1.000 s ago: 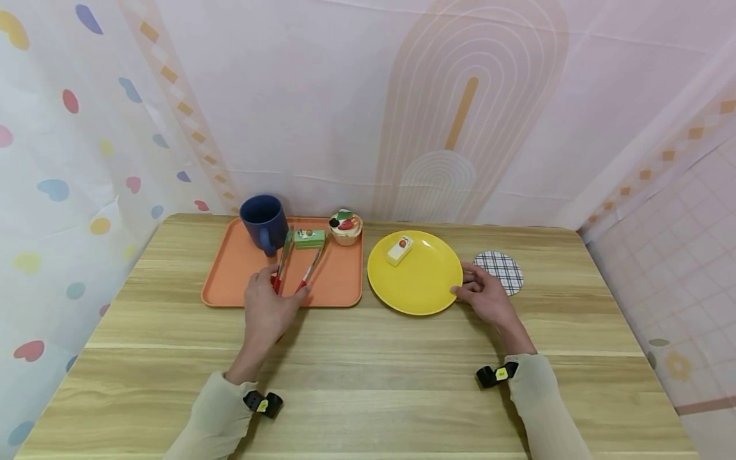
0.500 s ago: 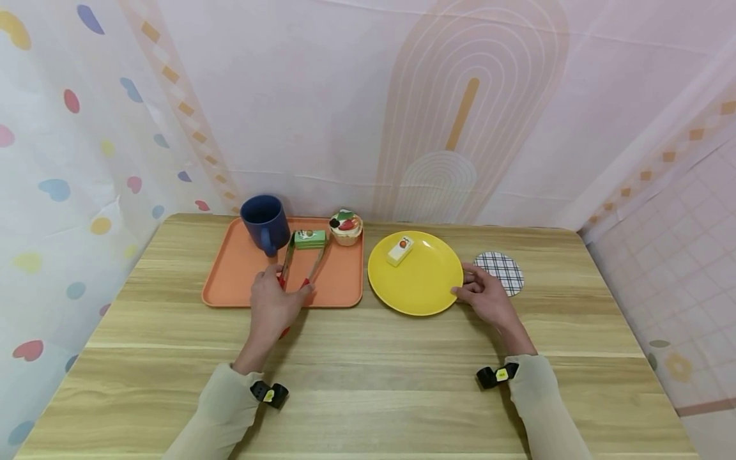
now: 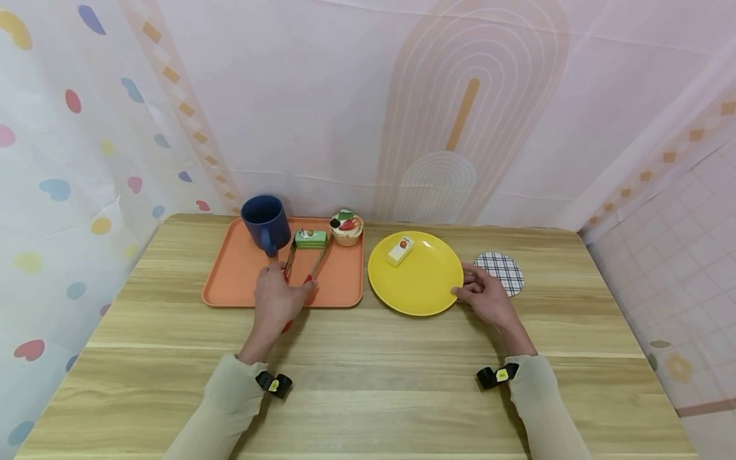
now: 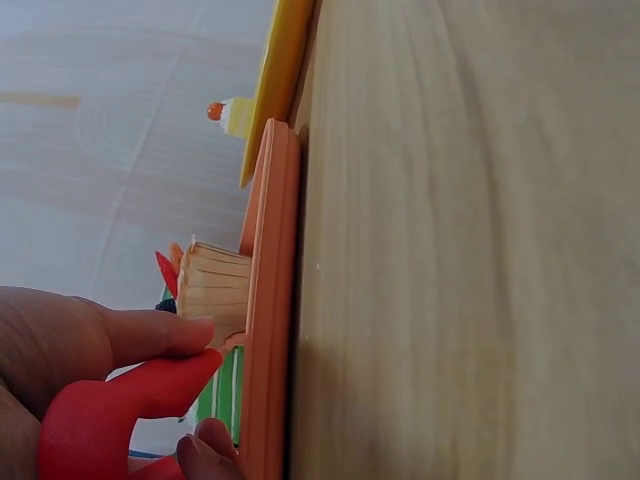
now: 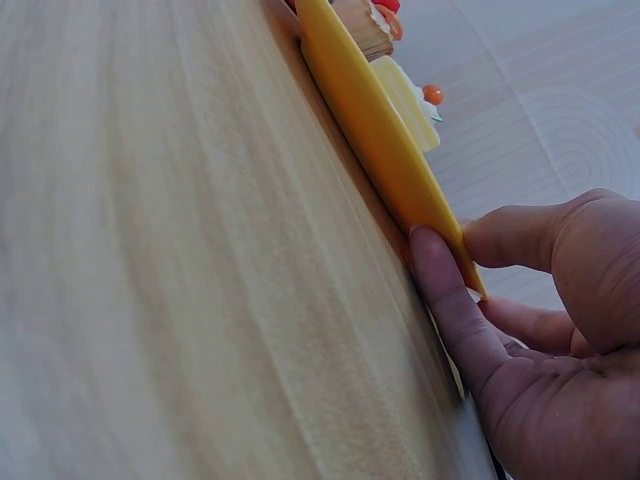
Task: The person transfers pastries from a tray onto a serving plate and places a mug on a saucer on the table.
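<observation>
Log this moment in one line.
left hand: holds tongs around green cake; right hand: grips yellow plate; green cake: on orange tray; yellow cake: on yellow plate

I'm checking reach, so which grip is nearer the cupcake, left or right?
Left. The left grip holds the tongs, in front and left of the cupcake; the right grip pinches the plate by its right edge, farther off to the right.

The tongs (image 3: 319,259) have red handles (image 4: 90,425); the tray (image 3: 339,289) is orange, the mug (image 3: 279,229) dark blue, the plate (image 3: 415,287) yellow. The striped cake (image 3: 310,241) is green and white, the other cake (image 3: 399,252) pale yellow. The cupcake (image 3: 346,230) has a tan wrapper (image 4: 212,285). Dark checks cross the white coaster (image 3: 503,271); the worktop (image 3: 391,370) is light brown, grained.
</observation>
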Available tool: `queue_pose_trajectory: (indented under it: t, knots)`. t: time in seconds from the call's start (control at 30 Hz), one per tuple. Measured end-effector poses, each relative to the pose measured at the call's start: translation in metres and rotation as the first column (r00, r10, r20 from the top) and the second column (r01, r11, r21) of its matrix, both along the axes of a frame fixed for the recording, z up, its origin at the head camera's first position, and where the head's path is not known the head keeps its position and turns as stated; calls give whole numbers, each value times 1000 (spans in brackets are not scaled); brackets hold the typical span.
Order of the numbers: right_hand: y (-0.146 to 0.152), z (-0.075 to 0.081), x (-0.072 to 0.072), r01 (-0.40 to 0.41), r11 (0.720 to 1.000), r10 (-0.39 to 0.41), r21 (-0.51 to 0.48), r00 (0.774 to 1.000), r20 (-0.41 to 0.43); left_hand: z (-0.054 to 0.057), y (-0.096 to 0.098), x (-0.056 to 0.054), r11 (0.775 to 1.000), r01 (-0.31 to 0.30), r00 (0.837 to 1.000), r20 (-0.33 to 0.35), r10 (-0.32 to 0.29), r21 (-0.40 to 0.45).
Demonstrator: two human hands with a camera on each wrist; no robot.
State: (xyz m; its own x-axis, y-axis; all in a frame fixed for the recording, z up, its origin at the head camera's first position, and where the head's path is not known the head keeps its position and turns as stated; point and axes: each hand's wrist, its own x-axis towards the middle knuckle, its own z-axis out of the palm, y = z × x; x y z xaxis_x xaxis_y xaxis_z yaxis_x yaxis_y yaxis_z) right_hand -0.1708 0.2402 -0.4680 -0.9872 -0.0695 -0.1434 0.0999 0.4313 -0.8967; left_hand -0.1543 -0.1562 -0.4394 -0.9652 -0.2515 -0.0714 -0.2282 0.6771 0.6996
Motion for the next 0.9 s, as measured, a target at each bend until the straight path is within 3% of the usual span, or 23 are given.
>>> queue_pose_trajectory:
  t: [0.2,0.4,0.9]
  knots:
    - [0,-2,0,7,1000,-7,9,1000,-1,2,1,-5,1000,11,1000,14,-11,-6]
    - [-1,0,0,-1,1000,1,8,1000,-5,0,0,-7,1000,12,1000,-19,-12,-11]
    - [-1,-1,0,9,1000,-9,15,1000,7,1,-2,-4,997,32,999,-36,-34,-64]
